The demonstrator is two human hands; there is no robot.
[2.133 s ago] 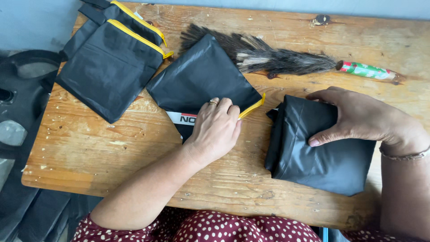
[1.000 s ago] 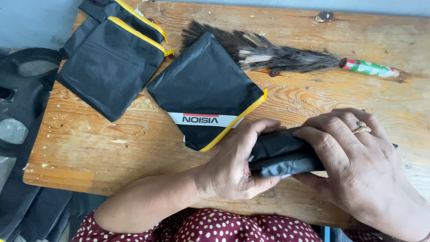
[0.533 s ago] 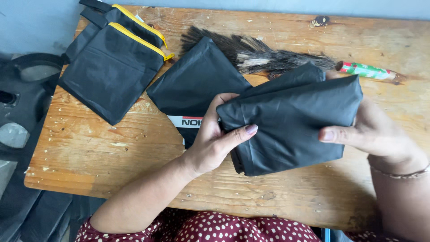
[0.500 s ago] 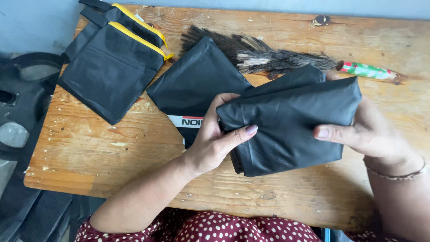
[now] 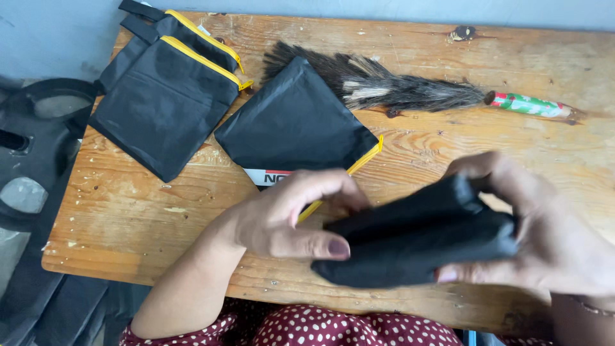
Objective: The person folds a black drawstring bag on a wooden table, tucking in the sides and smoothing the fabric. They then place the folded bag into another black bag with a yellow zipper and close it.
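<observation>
Head cam looking down at a wooden table point(image 5: 128, 218). Both hands are wrapped around a folded black cloth bundle point(image 5: 416, 240) at about 5 o'clock in the frame, lifted just above the table edge. Left hand point(image 5: 288, 214) curls over its left end, thumb pressed on the front. Right hand point(image 5: 544, 237) grips the right end, fingers closed round it. At 12 o'clock lies a flat black pouch point(image 5: 295, 125), a feather duster point(image 5: 410, 93) behind it, and two yellow-zipped bags point(image 5: 166, 96) at 10 o'clock.

Black folded cloth piece point(image 5: 416, 240) (bunched, lengthwise) above table edge.
</observation>
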